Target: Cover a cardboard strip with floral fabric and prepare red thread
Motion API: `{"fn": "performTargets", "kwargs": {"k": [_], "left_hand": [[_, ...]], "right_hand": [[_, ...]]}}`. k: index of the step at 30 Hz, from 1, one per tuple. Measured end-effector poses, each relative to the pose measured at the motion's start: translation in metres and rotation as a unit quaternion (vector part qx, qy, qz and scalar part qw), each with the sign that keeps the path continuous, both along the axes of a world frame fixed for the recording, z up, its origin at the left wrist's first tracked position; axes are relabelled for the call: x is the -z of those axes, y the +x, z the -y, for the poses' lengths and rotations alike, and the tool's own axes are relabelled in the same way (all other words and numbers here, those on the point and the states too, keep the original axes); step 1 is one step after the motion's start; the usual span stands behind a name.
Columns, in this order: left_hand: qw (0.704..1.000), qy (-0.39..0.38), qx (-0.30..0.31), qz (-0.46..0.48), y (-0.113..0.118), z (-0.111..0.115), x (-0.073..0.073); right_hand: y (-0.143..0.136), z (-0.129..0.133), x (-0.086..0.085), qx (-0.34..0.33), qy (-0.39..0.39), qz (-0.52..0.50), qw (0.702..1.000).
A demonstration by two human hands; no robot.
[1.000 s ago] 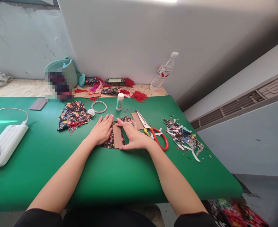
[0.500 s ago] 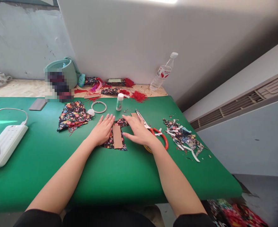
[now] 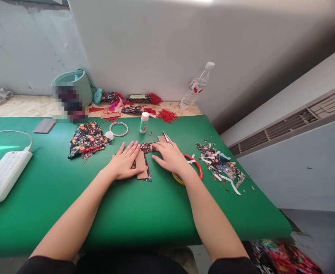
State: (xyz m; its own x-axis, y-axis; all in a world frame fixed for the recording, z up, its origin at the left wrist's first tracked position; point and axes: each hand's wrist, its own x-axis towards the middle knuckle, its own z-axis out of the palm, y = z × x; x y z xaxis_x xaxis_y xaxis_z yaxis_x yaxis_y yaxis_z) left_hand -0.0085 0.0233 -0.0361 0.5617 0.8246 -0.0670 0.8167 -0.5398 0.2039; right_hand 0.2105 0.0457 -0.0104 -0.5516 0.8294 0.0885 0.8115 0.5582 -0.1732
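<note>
My left hand (image 3: 125, 161) lies flat with its fingers stretched over the dark floral fabric (image 3: 148, 175), its thumb resting on a brown cardboard strip (image 3: 141, 163). That strip lies on top of the fabric. To the right, my right hand (image 3: 169, 154) is open, palm down, with its fingertips by the right end of the fabric's upper part. Scissors with red handles (image 3: 198, 169) lie partly beneath my right hand, and their blade tips show beyond it. Another cardboard piece (image 3: 162, 139) is partly visible behind my right fingers.
A glue stick (image 3: 144, 123), a silver ring (image 3: 119, 129), a white cap (image 3: 109, 135) and folded floral fabric (image 3: 88, 139) sit beyond my hands. Scraps (image 3: 221, 165) lie right, a power strip (image 3: 9, 175) left. A bottle (image 3: 195, 89) and a bag (image 3: 84, 89) stand at the back.
My left hand has shifted slightly right, and its thumb now reaches across the cardboard strip. My right hand has moved a little to the right.
</note>
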Motion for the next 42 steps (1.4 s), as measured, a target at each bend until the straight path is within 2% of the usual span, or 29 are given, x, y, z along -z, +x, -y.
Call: {"fn": "performTargets", "kwargs": {"k": [9,15,23,26,30,33,42], "left_hand": [[1.0,-0.01,0.0,-0.005,-0.002,0.0,-0.002],[1.0,-0.01,0.002,-0.002,-0.005,0.0,-0.002],[1.0,-0.027,-0.004,-0.009,-0.006,0.001,-0.004],[0.999,-0.035,-0.006,-0.012,-0.006,0.001,-0.005],[0.999,-0.03,-0.006,-0.012,-0.007,0.001,-0.004],[1.0,-0.025,-0.005,-0.008,-0.007,0.001,-0.003],[1.0,-0.029,-0.006,-0.002,-0.006,0.002,-0.005]], "right_hand": [[0.001,-0.003,0.002,0.018,0.017,0.012,1.0],[0.003,-0.002,-0.004,0.174,0.062,0.071,0.98],[0.003,-0.002,-0.003,0.195,0.016,0.107,0.975],[0.005,-0.004,0.0,0.173,0.025,0.082,0.981],[0.005,-0.005,0.006,0.071,0.025,0.02,0.997],[0.002,-0.005,0.01,0.011,0.015,0.011,1.0],[-0.002,-0.004,0.006,-0.006,-0.009,0.044,0.999]]}}
